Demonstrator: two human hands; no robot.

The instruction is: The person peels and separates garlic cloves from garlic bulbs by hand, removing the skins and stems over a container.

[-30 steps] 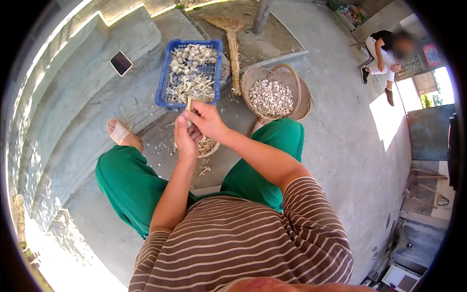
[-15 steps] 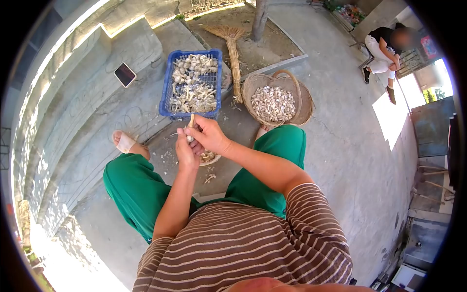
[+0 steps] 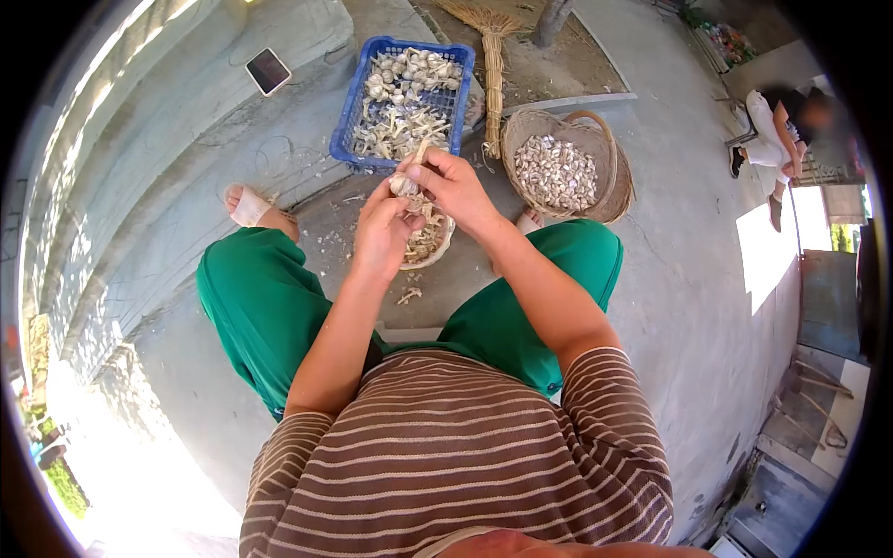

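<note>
A pale garlic bulb (image 3: 402, 185) with its dry stem pointing up is held between my two hands, over a small round basket (image 3: 448, 244) of stems and peelings. My left hand (image 3: 379, 231) has its fingers closed around the bulb's lower left side. From the right, my right hand (image 3: 453, 189) pinches the bulb near its stem. Just beyond them is a blue plastic crate (image 3: 346, 126) holding garlic bulbs with stems. To the right, a wicker basket (image 3: 618, 177) with a handle contains many loose garlic cloves (image 3: 556, 174).
A straw broom (image 3: 493, 88) lies beyond the crate, near a post (image 3: 553, 23). On the concrete step at left rests a phone (image 3: 269, 72). Garlic scraps (image 3: 409, 295) are scattered by my feet. Another person (image 3: 772, 126) sits at the far right.
My hands have moved slightly up and right with the garlic bulb, uncovering more of the small basket below. The whole view has shifted, with the crate now higher and farther right.
</note>
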